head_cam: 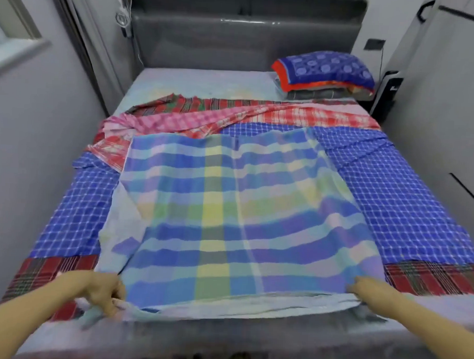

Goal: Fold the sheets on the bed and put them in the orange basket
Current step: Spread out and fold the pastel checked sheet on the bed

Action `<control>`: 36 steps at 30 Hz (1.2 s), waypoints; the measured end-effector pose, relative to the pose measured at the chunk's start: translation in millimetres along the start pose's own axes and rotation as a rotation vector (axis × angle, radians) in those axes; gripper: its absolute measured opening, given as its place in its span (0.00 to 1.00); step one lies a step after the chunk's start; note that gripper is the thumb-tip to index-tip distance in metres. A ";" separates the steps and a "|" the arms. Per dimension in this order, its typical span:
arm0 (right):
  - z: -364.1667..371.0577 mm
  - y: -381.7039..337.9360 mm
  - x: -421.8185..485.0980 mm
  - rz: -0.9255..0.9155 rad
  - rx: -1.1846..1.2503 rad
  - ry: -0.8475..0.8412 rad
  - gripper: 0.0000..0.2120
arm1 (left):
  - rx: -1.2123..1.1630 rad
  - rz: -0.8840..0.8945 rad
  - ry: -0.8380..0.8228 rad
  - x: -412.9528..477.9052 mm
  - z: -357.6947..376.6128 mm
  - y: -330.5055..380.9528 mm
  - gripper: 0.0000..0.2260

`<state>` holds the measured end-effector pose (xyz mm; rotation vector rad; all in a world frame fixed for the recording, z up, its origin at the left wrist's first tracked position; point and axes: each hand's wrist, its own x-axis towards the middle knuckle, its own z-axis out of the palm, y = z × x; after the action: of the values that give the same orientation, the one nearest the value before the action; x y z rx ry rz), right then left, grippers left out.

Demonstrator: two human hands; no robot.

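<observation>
Grey-walled bedroom, padded headboard (243,45) behind a bed (196,81). Spread fairly flat over its near half, on top of a blue checked sheet (391,198) and a red-and-pink checked sheet (286,116): pastel plaid sheet (229,206). Left hand (103,293) curled tight round its near-left corner, right hand (361,287) pinching the near-right corner, both at the foot edge. Patterned pillow (325,69) atop 1 stack of folded cloth (314,93), far right.

Single head-worn wide-angle view from the foot of the bed (196,84), looking forward and down toward the headboard (243,45), close above the near edge.
</observation>
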<state>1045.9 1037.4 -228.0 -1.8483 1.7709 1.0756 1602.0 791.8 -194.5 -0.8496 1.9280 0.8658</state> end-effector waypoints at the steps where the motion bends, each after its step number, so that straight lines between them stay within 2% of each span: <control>1: 9.1 -7.8 0.5 -0.003 -0.013 -0.045 0.16 | 0.030 0.004 -0.027 10.6 22.0 0.2 0.07; 2: 17.1 -13.2 4.4 0.002 0.012 -0.083 0.19 | 0.058 0.005 -0.044 18.7 40.0 2.7 0.05; 3: 28.3 -16.1 11.7 0.040 0.035 -0.070 0.22 | 0.089 -0.006 -0.076 27.0 53.7 4.5 0.09; 4: 31.9 -26.4 13.7 0.077 -0.005 0.026 0.23 | 0.111 -0.050 -0.124 34.1 67.1 7.9 0.11; 6: 10.1 -52.0 4.9 0.035 -0.160 -0.118 0.21 | 0.093 -0.135 -0.207 44.3 83.5 11.9 0.14; 7: 8.8 -61.4 8.3 -0.009 -0.183 -0.198 0.22 | 0.065 -0.175 -0.210 47.4 86.6 13.0 0.20; 8: 3.7 -69.1 13.6 -0.008 -0.122 -0.323 0.23 | 0.032 -0.201 -0.182 47.6 88.7 12.5 0.23; 10: -19.3 -83.6 22.2 -0.014 0.042 -0.380 0.24 | -0.090 -0.224 -0.053 47.4 85.2 10.3 0.22; 14: -71.1 -129.9 63.6 -0.054 0.329 -0.108 0.22 | -0.344 -0.355 0.270 42.7 77.4 -17.3 0.15; 17: -121.4 -187.4 96.7 -0.141 0.498 0.044 0.19 | -0.539 -0.488 0.450 41.6 81.1 -47.1 0.13; 21: -192.0 -268.9 138.5 -0.210 0.743 0.148 0.16 | -0.867 -0.624 0.672 51.3 93.8 -88.3 0.08; 25: -248.4 -347.1 177.3 -0.217 1.014 0.149 0.16 | -1.153 -0.689 0.779 74.1 101.7 -132.8 0.07; 28: -273.0 -402.8 217.9 -0.167 1.140 0.114 0.21 | -1.355 -0.668 0.826 102.0 101.3 -167.5 0.07; 30: -282.4 -441.0 253.2 -0.096 1.190 0.099 0.27 | -1.466 -0.615 0.806 126.4 99.8 -194.0 0.14; 32: -285.6 -473.5 288.1 0.016 1.275 0.089 0.32 | -1.499 -0.532 0.771 151.7 98.5 -213.7 0.17; 36: -288.1 -520.0 335.4 0.253 1.386 0.074 0.37 | -1.588 -0.316 0.693 179.9 94.5 -221.1 0.13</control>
<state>1597.1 678.9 -411.1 -0.7845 1.9496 -0.2692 1744.1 709.4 -445.9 -2.5081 1.1518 2.0736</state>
